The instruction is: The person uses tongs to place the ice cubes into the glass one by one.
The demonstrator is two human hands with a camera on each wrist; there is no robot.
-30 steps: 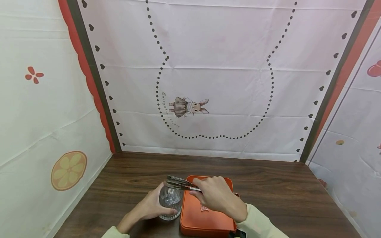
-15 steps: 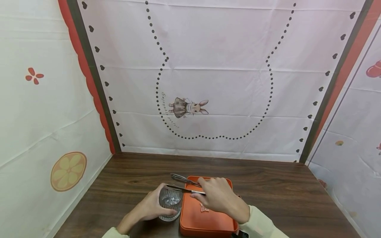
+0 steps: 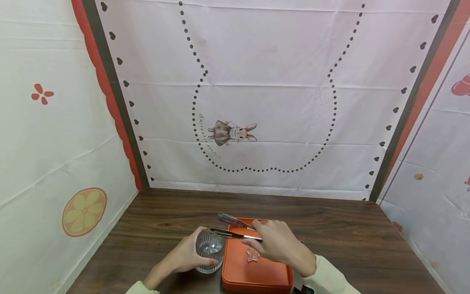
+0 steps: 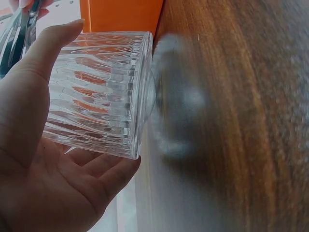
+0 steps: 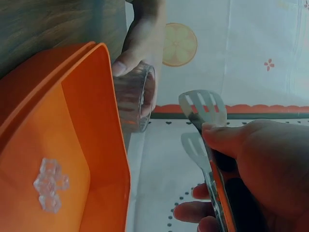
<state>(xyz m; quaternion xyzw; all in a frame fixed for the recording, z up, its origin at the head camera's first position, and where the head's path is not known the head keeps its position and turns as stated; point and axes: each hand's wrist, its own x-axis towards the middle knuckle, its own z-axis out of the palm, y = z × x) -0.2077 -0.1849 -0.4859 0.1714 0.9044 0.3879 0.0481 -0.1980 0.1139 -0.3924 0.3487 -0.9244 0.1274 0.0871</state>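
Note:
A clear ribbed glass stands upright on the table, left of an orange box. My left hand holds it, thumb on the near side and fingers behind. In the left wrist view the hand wraps the glass from the side. My right hand grips a pair of metal tongs with slotted ends, over the box. The tongs' ends are spread, and nothing shows between them. Several clear, ice-like pieces lie clustered inside the box.
The box's orange wall rises close beside the glass. Dark wood-grain table extends behind and to both sides. Printed white cloth hangs at the back, with more cloth at the left and right.
The right hand has moved the tongs rightward, from above the glass to above the box. Their ends have spread apart. The left hand and glass stay put.

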